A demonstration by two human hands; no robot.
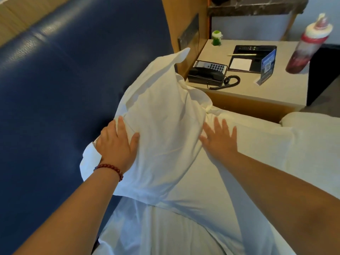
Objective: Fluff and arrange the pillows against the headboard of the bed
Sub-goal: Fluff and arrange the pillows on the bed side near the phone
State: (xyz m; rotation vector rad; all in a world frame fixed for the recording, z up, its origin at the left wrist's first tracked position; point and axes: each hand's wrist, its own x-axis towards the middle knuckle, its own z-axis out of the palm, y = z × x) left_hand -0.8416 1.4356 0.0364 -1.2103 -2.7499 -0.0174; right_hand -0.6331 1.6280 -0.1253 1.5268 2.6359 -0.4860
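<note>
A white pillow leans upright against the padded blue headboard. My left hand rests on the pillow's left edge next to the headboard, fingers spread over the fabric, a red bead bracelet on the wrist. My right hand lies flat with fingers apart against the pillow's lower right side. A second white pillow lies flat on the bed beneath and in front of the upright one.
White bedding covers the bed to the right. A bedside table holds a black telephone, a notepad folder, a blue card, a small green figure and a red-and-white bottle.
</note>
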